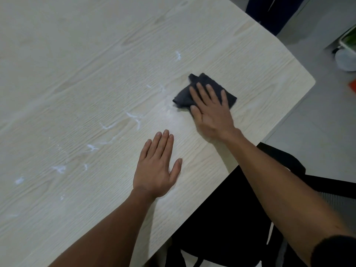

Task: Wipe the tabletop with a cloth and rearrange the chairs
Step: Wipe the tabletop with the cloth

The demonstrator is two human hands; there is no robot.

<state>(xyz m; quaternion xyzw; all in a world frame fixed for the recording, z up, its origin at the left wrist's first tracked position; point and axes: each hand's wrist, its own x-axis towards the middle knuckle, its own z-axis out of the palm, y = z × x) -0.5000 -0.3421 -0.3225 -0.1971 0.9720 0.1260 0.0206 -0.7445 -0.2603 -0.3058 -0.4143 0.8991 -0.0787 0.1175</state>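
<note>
**Both palms down, cloth under the right**

Forearms fill the lower frame, mine, bare, reaching up from the bottom edge. My left hand [157, 166] lies flat and open on the tabletop [77, 78], fingers together, holding nothing. My right hand [210, 110] is spread flat on the dark cloth [194, 89], pressing it to the wood at centre right, fingers splayed rather than curled around it. White smears [107, 126] trail from left of the cloth down toward the lower left. A black chair [227, 218] sits tucked at the table's edge, lower right, beneath my right forearm. Pale wood grain covers the table. Grey floor [317, 128] shows at right, with a white container [345, 59] near the upper right edge.
</note>
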